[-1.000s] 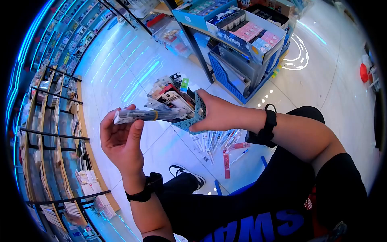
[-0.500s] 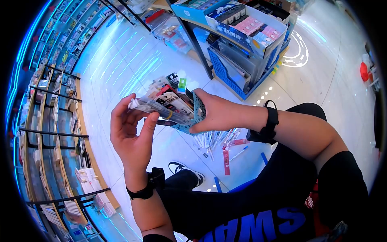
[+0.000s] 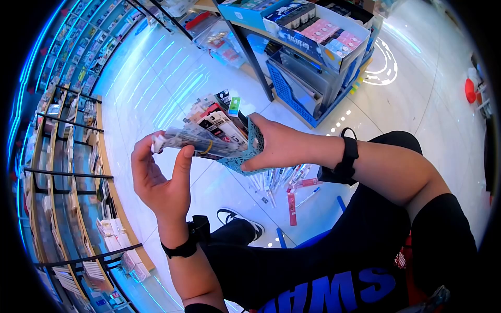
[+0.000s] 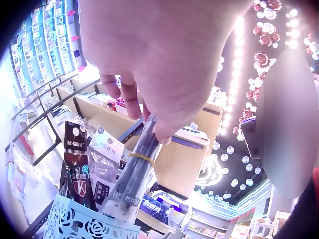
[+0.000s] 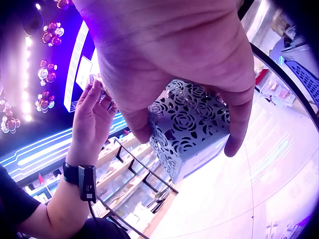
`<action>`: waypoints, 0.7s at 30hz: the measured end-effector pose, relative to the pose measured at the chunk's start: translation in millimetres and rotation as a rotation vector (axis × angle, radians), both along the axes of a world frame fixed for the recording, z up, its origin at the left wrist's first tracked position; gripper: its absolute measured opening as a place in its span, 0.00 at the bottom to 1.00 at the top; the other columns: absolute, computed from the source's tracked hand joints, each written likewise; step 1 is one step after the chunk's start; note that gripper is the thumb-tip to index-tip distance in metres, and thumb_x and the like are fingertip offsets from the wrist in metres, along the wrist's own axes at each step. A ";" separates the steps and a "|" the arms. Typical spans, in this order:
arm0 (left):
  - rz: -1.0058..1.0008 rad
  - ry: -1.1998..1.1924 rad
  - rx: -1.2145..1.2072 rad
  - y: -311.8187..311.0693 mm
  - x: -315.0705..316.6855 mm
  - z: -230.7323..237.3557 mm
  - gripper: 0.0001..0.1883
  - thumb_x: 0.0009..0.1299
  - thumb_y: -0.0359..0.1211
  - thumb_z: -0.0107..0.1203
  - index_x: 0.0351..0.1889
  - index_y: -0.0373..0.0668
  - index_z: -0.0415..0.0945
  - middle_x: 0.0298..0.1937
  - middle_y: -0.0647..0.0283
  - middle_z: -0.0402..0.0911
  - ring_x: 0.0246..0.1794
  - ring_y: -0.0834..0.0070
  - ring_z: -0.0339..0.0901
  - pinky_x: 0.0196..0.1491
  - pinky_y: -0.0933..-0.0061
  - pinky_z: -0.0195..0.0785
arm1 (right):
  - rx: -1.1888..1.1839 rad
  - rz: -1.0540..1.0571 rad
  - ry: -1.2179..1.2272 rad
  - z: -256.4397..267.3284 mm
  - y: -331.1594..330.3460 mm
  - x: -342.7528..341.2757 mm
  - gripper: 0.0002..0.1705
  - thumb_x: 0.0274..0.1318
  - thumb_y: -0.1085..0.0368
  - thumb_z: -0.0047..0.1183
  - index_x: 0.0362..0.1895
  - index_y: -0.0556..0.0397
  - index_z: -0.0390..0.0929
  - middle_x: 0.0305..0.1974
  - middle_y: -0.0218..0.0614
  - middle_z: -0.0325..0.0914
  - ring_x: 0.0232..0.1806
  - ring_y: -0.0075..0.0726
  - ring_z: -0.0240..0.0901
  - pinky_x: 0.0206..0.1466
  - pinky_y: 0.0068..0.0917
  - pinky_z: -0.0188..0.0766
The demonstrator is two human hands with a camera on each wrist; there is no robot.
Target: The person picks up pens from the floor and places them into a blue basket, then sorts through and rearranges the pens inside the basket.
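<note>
My left hand (image 3: 166,175) pinches the end of a bundle of slim clear packets (image 3: 190,140) tied with a yellow band. In the left wrist view the bundle (image 4: 134,172) slants into a light blue openwork basket (image 4: 75,219) with a rose pattern, beside upright packets (image 4: 76,164). My right hand (image 3: 284,143) grips the basket (image 3: 241,160) by its side, thumb and fingers spread around it. In the right wrist view the basket (image 5: 187,124) lies between the right hand's thumb and fingers. Black, red and white packets (image 3: 219,124) fan out of the basket.
Scattered pens and slim packets (image 3: 276,182) lie on the floor below the basket. Shelves (image 3: 68,177) run along the left. A display stand with boxes (image 3: 318,36) stands beyond the right hand. A shoe (image 3: 242,223) is below the left hand.
The left hand and the banded bundle first moved right toward the basket, the bundle tilting down into it, then the hand drew back slightly left. The right hand still holds the basket.
</note>
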State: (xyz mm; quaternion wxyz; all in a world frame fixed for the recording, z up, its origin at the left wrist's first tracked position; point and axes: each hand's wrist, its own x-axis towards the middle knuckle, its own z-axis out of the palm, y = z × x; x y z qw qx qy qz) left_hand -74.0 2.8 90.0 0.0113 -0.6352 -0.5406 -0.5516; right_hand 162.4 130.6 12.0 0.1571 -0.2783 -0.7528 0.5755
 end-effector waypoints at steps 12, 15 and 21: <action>-0.097 0.021 -0.010 1.5 1.4 -2.0 0.29 0.69 0.23 0.80 0.65 0.39 0.78 0.63 0.60 0.85 0.55 0.74 0.81 0.61 0.72 0.72 | -0.015 0.032 -0.021 1.8 -3.4 0.8 0.62 0.50 0.48 0.81 0.75 0.75 0.59 0.66 0.69 0.80 0.67 0.60 0.83 0.71 0.40 0.79; -0.088 0.022 -0.054 3.1 5.9 -1.6 0.27 0.66 0.24 0.82 0.60 0.40 0.78 0.58 0.59 0.84 0.56 0.70 0.81 0.58 0.71 0.72 | -0.031 0.028 0.009 0.1 -4.3 0.5 0.61 0.49 0.47 0.81 0.73 0.75 0.60 0.65 0.69 0.80 0.67 0.59 0.83 0.71 0.40 0.79; -0.107 0.120 -0.105 4.6 4.9 -3.2 0.28 0.67 0.25 0.82 0.62 0.40 0.78 0.58 0.63 0.83 0.58 0.71 0.79 0.62 0.68 0.71 | -0.020 0.037 0.008 -0.7 -4.9 1.5 0.59 0.49 0.48 0.82 0.72 0.73 0.62 0.63 0.67 0.81 0.65 0.58 0.84 0.71 0.40 0.79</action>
